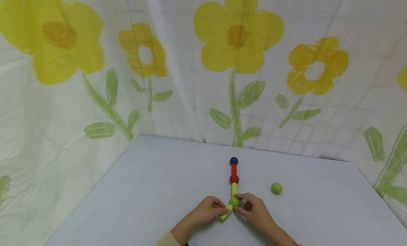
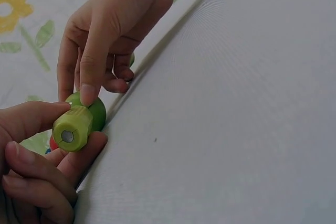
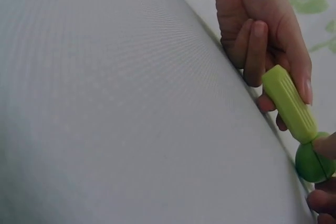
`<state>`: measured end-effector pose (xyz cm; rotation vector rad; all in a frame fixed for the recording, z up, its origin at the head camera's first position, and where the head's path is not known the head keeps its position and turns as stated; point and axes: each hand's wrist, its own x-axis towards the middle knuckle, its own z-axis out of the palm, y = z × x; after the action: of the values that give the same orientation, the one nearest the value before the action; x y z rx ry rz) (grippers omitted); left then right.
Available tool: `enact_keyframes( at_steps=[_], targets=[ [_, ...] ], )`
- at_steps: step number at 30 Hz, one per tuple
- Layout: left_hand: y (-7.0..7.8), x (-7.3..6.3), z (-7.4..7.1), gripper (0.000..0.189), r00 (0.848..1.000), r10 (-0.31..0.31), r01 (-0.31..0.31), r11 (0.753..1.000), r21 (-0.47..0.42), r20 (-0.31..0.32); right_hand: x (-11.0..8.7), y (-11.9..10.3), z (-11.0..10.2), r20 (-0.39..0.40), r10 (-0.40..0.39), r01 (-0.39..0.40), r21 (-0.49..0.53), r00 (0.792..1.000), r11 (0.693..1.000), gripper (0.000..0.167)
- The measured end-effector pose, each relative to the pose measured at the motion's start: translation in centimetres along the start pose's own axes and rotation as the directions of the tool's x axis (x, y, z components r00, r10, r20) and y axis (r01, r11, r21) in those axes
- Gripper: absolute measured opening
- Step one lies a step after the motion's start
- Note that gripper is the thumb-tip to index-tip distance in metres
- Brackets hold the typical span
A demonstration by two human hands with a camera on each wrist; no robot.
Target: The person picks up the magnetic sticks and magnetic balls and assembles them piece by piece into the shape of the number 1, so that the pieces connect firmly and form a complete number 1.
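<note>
My left hand (image 1: 209, 209) pinches a ribbed yellow-green rod (image 1: 226, 212) between thumb and fingers. In the left wrist view, the round silver end of this rod (image 2: 72, 130) faces the camera. Its other end meets a green ball (image 1: 234, 202), which my right hand (image 1: 255, 210) holds between thumb and index finger. Beyond that ball a chain runs straight away from me: a second yellow-green rod (image 1: 234, 189), a red ball (image 1: 234, 179), a red rod (image 1: 234, 169) and a dark blue ball (image 1: 234, 160). The held rod slants toward the near left of the chain.
A loose green ball (image 1: 277, 188) lies on the white table (image 1: 152, 182), right of the chain. Behind the table hangs a white curtain (image 1: 184, 97) printed with yellow flowers. The table's far edge runs along its foot.
</note>
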<state>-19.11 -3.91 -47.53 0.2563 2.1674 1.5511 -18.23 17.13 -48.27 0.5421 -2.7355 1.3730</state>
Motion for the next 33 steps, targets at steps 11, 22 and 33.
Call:
enact_keyframes(
  at_steps=[11, 22, 33],
  targets=[
    [0.1, -0.2, 0.0, 0.014, 1.0, 0.017, -0.017, 1.0, 0.009, 0.001, -0.1, 0.4, -0.2, 0.032, 0.059, -0.062, 0.107, 0.998, 0.992, 0.034],
    [0.3, -0.6, 1.8, 0.019, 1.0, 0.019, -0.019, 1.0, 0.001, -0.009, -0.2, 0.0, 0.3, -0.001, 0.081, -0.081, 0.139, 0.997, 0.987, 0.03],
    [0.6, -0.6, 2.7, 0.02, 0.999, 0.006, -0.007, 1.0, -0.013, -0.042, -0.3, -0.2, 0.2, -0.009, 0.092, -0.09, 0.131, 0.996, 0.987, 0.029]
  ],
)
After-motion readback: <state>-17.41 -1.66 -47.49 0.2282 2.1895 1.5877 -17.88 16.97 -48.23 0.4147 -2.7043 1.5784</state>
